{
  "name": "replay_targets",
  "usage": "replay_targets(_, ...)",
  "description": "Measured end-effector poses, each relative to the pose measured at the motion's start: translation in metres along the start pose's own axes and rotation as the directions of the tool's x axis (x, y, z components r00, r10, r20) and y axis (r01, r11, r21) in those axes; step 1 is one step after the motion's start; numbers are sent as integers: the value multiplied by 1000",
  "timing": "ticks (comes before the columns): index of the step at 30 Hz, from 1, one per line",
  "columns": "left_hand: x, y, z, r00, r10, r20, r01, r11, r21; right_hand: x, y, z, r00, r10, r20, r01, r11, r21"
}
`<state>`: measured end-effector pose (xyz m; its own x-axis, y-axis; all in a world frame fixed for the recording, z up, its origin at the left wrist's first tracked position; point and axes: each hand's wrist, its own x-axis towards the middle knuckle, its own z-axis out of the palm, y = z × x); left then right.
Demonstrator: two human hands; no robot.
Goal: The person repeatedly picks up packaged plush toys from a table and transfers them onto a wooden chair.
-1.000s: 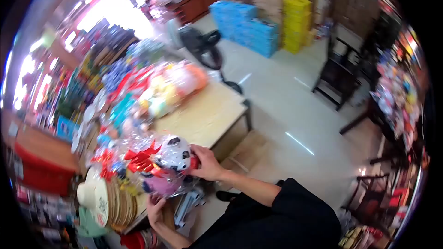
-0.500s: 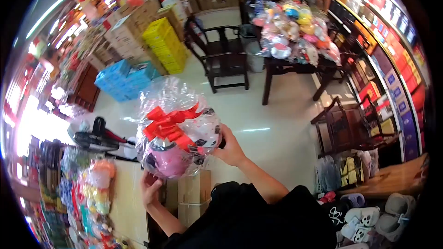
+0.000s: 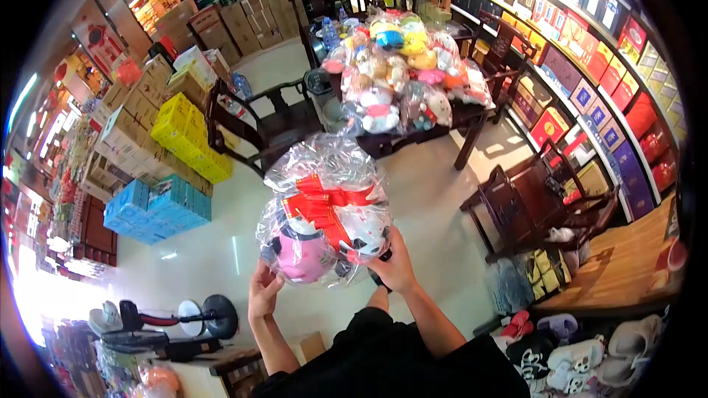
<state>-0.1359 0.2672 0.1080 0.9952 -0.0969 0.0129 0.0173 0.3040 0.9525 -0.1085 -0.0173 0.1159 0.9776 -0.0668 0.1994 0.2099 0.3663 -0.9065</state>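
- Boxes (image 3: 158, 210), blue and stacked, stand left.
- Our left hand (image 3: 265, 291), half-curled, holds the pink-and-white bundle (image 3: 324, 214) in clear plastic with red bow, between our hands.
- Our right hand (image 3: 396, 265), curled, grips its near right side.
- Multicoloured bagged plush toys (image 3: 405, 66) lie far right.

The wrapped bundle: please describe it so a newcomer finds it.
Start at the dark table heaped with wrapped toys. Below it in the view, the left hand and right hand hold this bundle. A big red bow sets it apart.
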Motion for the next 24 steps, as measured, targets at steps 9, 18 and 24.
replay_targets(9, 197, -11, 16, 996, 19, -90, -31, 990, -136, 185, 32, -37, 991, 132, 27, -121, 964, -237)
replay_targets(18, 352, -28, 54, 999, -16, 31, 20, 993, -116, 302, 27, -80, 991, 70, -115, -81, 992, -95)
replay_targets(24, 432, -48, 90, 998, 29, -56, -35, 992, -118, 401, 57, -130, 985, 40, -168, -73, 977, -198)
